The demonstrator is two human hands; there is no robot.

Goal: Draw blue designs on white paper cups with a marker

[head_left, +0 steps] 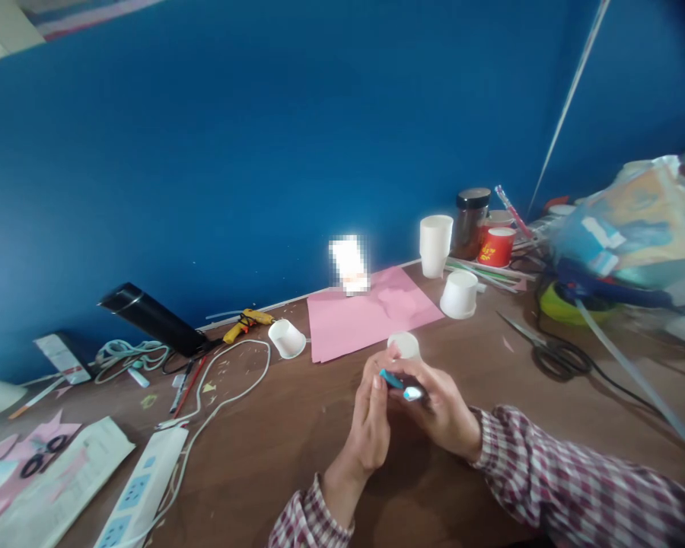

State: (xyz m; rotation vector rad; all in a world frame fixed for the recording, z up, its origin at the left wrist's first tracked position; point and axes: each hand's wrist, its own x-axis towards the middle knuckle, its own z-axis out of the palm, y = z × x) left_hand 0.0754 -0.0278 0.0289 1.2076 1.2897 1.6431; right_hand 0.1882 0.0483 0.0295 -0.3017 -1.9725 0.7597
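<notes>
My left hand (pixel 371 426) and my right hand (pixel 442 407) meet above the brown table. Between them is a small blue object (pixel 390 378), pinched by the fingers of my left hand. A blue-and-white piece (pixel 412 393) sticks out of my right hand's closed fingers; it may be a marker, but its full shape is hidden. Just behind my hands stands a white paper cup (pixel 403 345), partly covered by my fingers. Pink paper sheets (pixel 371 312) lie beyond it, against the blue wall.
White cups (pixel 460 295) stand right of the paper, near a red cup (pixel 496 247) and a dark jar (pixel 471 221). Scissors (pixel 559 358) lie at right. A tipped cup (pixel 286 339), yellow glue gun (pixel 246 323), white cable and power strip (pixel 142 487) are at left.
</notes>
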